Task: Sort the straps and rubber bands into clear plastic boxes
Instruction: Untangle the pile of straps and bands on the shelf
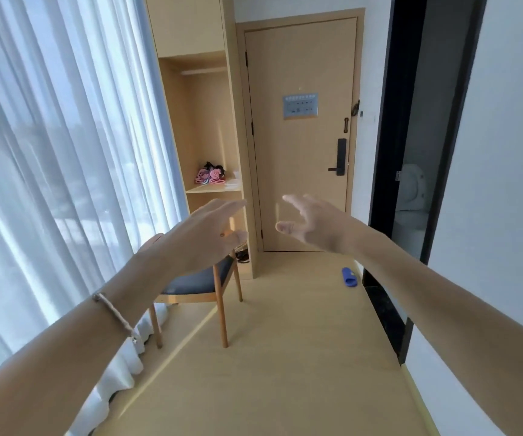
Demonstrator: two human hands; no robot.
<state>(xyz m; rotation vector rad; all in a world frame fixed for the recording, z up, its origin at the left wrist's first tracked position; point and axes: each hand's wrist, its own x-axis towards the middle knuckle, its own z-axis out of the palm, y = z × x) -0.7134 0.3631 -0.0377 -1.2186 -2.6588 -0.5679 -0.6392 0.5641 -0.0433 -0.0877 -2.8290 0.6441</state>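
At centre frame, a person's left hand (203, 234) and right hand (310, 226) are held out at arm's length, palms turned toward each other, fingers straight and loosely spread, neither grasping anything. The task's things lie well beyond them: a tangled pink and black heap of straps and bands (210, 177) sits on a pale wooden shelf (213, 190) inside an open wardrobe niche, just above the left hand in the picture. A faint translucent shape (234, 180) beside the heap may be the clear plastic boxes, though it is too small and pale to say for sure. By the look of it, sorting has not begun, and the step in hand is simply to get to the shelf. That would best be done by stepping round the wooden chair (197, 283) with its dark seat, which stands at lower left of the niche. Then items could be drawn from the tangle one at a time so that nothing drags the rest off the edge. A cord bracelet (114, 313) circles the left wrist. Sheer white curtains (49, 152) fill the left of the frame. A light wooden door (301, 136) with a black electronic lock (341, 156) and a posted notice (300, 105) closes the far end. A blue slipper (349, 277) lies on the pale wood floor (285, 341) near a dark-framed doorway (383, 152) at right, through which a toilet (413, 187) shows.
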